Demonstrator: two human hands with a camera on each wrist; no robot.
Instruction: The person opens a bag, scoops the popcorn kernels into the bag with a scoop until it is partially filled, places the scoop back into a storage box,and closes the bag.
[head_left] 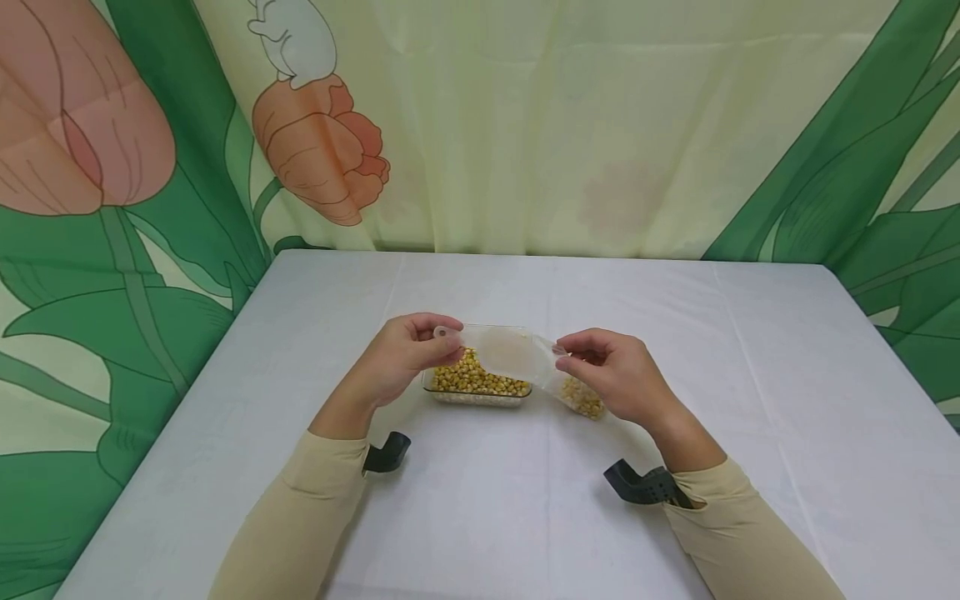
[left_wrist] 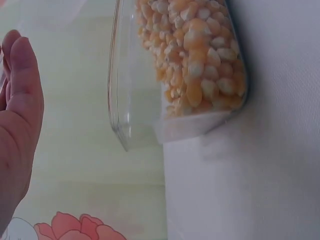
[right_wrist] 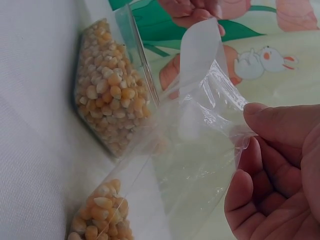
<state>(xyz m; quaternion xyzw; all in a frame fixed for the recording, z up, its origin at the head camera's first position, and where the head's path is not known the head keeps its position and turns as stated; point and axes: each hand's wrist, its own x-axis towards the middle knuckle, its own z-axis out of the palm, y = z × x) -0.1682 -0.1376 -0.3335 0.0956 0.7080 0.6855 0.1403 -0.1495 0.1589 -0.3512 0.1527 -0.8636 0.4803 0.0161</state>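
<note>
My left hand (head_left: 411, 354) pinches a translucent white plastic scoop (head_left: 513, 353) near its handle end, which has a hole. The scoop's wide part is at the mouth of a clear plastic bag (right_wrist: 200, 175); whether it is inside cannot be told. My right hand (head_left: 618, 371) pinches the bag's upper edge between thumb and fingers. Corn kernels (right_wrist: 105, 212) lie in the bottom of the bag. Just beyond and below my hands, a clear rectangular container (left_wrist: 120, 100) holds many yellow corn kernels (left_wrist: 195, 60). In the left wrist view, only part of the left hand (left_wrist: 20, 115) shows.
A white cloth covers the table (head_left: 480, 517). Behind it hangs a curtain (head_left: 525, 125) printed with flowers, leaves and a rabbit. Black wrist mounts (head_left: 637, 483) stick out from both sleeves above the cloth.
</note>
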